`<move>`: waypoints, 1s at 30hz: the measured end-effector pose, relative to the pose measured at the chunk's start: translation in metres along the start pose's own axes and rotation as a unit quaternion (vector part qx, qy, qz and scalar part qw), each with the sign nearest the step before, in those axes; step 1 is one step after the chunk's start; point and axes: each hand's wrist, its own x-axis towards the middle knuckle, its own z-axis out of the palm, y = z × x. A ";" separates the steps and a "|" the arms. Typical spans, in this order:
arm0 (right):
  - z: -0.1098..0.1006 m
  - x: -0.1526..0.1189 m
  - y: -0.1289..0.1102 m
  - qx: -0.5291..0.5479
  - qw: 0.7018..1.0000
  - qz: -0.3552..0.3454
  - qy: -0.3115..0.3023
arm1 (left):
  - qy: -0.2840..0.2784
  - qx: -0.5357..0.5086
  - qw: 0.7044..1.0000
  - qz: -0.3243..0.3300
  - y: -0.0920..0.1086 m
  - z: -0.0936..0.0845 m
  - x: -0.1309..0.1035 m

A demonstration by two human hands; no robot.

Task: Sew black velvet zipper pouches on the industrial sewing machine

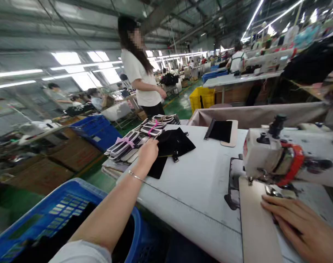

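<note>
At the far left of the white sewing table, my left hand [148, 155] is closed at the edge of a black fabric piece [173, 144] with small dark metal fittings. Its fingertips are partly hidden. Another black fabric piece [157, 168] lies partly under it. Tied stacks of light-edged dark pieces [125, 144] stand just beyond that hand. My right hand [300, 219] lies flat with fingers stretched out, its fingertips at the edge of a long beige panel [258, 219]. The panel passes beneath the head of a white sewing machine [267, 153] with an orange-red part.
A black piece on a beige backing [222, 132] lies at the table's back. A blue basket [81, 182] holding dark material stands below my left arm. A person [143, 73] in a white top stands beyond the table. A yellow bin [201, 98] is farther back.
</note>
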 end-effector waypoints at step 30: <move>-0.022 0.040 -0.044 0.043 0.981 0.115 -0.149 | -0.319 -0.415 0.823 0.222 0.247 0.011 -0.055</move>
